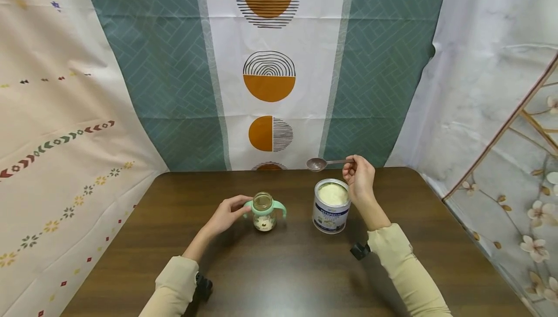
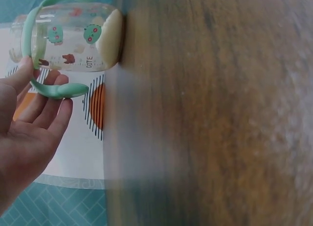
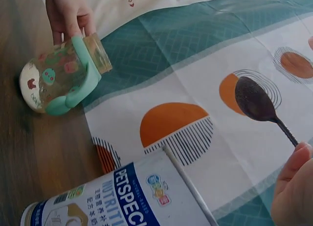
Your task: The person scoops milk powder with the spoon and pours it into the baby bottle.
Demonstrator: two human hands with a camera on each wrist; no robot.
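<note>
A small clear baby bottle [image 1: 264, 211] with mint-green handles stands open on the brown table [image 1: 279, 268], some pale powder at its bottom. My left hand [image 1: 227, 213] touches its left handle [image 2: 57, 90], fingers fairly straight; the bottle [image 2: 73, 37] shows cartoon prints. To its right stands an open tin of milk powder [image 1: 331, 205], full of cream powder, labelled in blue [image 3: 142, 196]. My right hand [image 1: 360, 175] pinches the handle of a metal spoon [image 1: 324, 163] held above and behind the tin, bowl pointing left. The spoon [image 3: 261, 104] bowl looks empty.
Patterned cloths hang behind and at both sides of the table: teal and white with orange circles at the back [image 1: 270, 75], cream at the left, floral at the right. Bare tabletop lies in front of the bottle and tin.
</note>
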